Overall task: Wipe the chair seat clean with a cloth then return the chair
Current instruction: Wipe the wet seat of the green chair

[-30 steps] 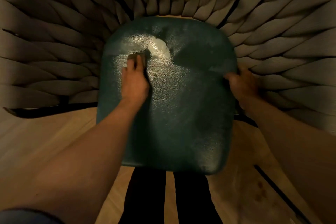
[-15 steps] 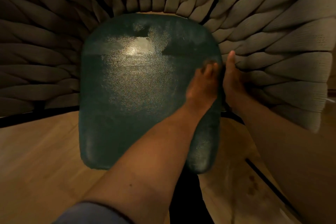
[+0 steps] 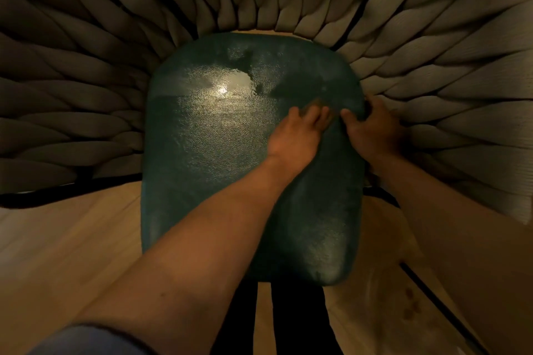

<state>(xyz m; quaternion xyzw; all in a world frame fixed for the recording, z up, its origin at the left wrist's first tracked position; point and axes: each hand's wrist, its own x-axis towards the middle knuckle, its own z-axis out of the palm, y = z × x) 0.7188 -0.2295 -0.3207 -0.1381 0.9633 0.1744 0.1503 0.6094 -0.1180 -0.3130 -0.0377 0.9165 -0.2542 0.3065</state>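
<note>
Left hand (image 3: 300, 135) presses a cloth (image 3: 317, 104) flat-fingered on the chair seat (image 3: 219, 153); right hand (image 3: 372, 130) grips the seat's right edge; woven backrest (image 3: 115, 37) encircles it.

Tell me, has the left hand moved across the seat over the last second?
Yes. The left hand has swept from the seat's left side to its right side, beside the right hand gripping the seat edge.

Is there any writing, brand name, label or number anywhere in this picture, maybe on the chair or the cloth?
None can be read.
The dark green chair seat shows only a pebbled texture and a glare patch.
The woven chair back is plain.
The cloth under the left hand is mostly hidden; no label shows.
The wooden floor bears no marks that read as text.
</note>
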